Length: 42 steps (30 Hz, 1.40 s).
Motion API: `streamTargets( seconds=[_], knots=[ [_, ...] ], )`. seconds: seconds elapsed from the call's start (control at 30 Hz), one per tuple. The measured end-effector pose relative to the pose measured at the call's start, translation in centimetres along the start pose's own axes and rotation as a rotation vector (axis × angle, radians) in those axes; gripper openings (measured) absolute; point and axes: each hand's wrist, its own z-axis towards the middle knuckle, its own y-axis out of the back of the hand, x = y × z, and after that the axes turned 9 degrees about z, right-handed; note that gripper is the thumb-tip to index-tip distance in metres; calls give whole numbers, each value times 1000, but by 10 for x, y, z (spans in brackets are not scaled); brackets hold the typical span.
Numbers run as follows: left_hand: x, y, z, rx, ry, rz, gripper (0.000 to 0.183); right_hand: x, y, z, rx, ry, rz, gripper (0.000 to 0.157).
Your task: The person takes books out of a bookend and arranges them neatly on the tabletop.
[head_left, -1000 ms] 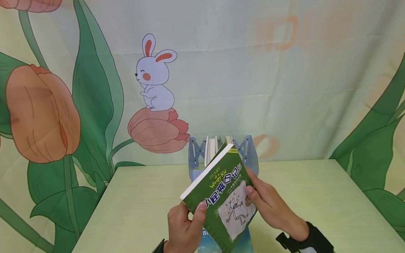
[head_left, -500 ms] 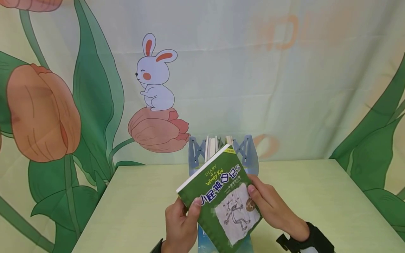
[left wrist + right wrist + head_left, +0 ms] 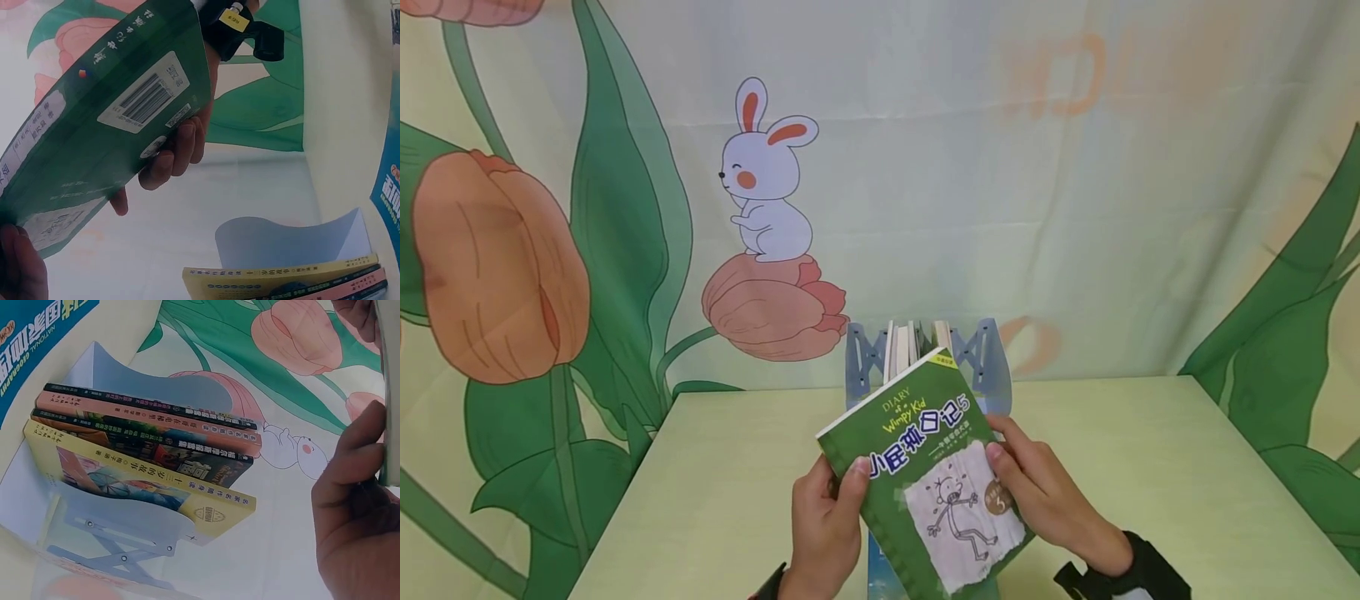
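A green paperback book, titled Diary of a Wimpy Kid [image 3: 955,508], is held tilted in front of me, front cover up. My left hand [image 3: 827,529] grips its left edge, thumb on the cover and fingers underneath. At the opposite edge my right hand [image 3: 1048,492] pinches the book, thumb on top. In the left wrist view the back cover [image 3: 119,150] shows a white barcode label, with the right hand's curled fingers [image 3: 178,153] against it. The right wrist view catches the right hand [image 3: 356,512] at the book's pale page edge [image 3: 392,381].
Behind the book, a light blue expandable book stand [image 3: 995,367] holds several upright books [image 3: 144,434] on the table [image 3: 715,492]. Below the held book lies a blue National Geographic book [image 3: 883,575], partly hidden. A printed curtain [image 3: 925,208] hangs behind the table.
The green book has turned its cover more toward the head camera, and its page edge shows thinner. My left hand has shifted slightly left and up; both hands keep their grip.
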Motion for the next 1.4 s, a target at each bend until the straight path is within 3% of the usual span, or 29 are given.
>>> streamTargets(
  seconds=[0.13, 0.67, 1.17, 1.4],
  knots=[
    [1, 1, 2, 18, 57, -10, 22, 0, -1, -1, -5, -12, 32, 33],
    [5, 2, 1, 72, 120, -27, 26, 0, -9, -10, -164, 5, 27, 33],
    [5, 4, -4, 155, 96, -87, 29, 0, -16, -14, -246, 58, 43, 33],
    [4, 5, -12, 223, 239, -12, 56, 2, -19, -14, -308, 48, 39, 33]
  ],
)
